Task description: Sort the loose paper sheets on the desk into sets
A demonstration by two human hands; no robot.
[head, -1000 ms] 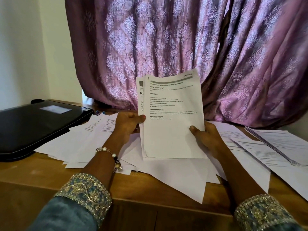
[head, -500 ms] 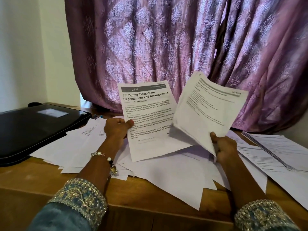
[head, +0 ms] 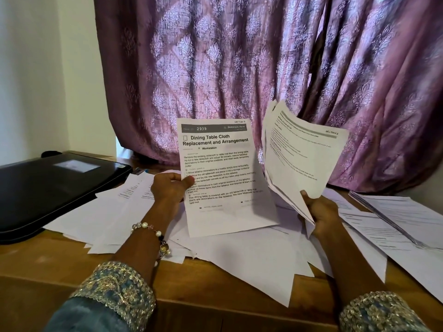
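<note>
White printed paper dominates the scene. The left hand [head: 171, 188] pinches one titled sheet [head: 221, 174] at its left edge, thumb on the printed face, fingers behind it; the sheet stands nearly upright, its lower edge just above the loose sheets [head: 239, 257] on the wooden worktop [head: 28, 259]. The right hand [head: 322, 213] grips a small sheaf of pages [head: 302, 158] by its lower corner, thumb in front, the pages fanning up and tilting rightward away from the grip. A narrow gap of open air separates the two held papers. To the left of the left grip lies a black flat case [head: 48, 185], partly overlapped at its near corner by paper; its far left side is cut off by the frame. To the right of the right grip, further sheets [head: 395, 219] run off the frame edge. Several loose sheets overhang the worktop's front edge. A purple patterned curtain [head: 239, 68] closes off the space behind both grips. Small print on the sheaf is blurred and unreadable; the fingers behind both papers are hidden.
</note>
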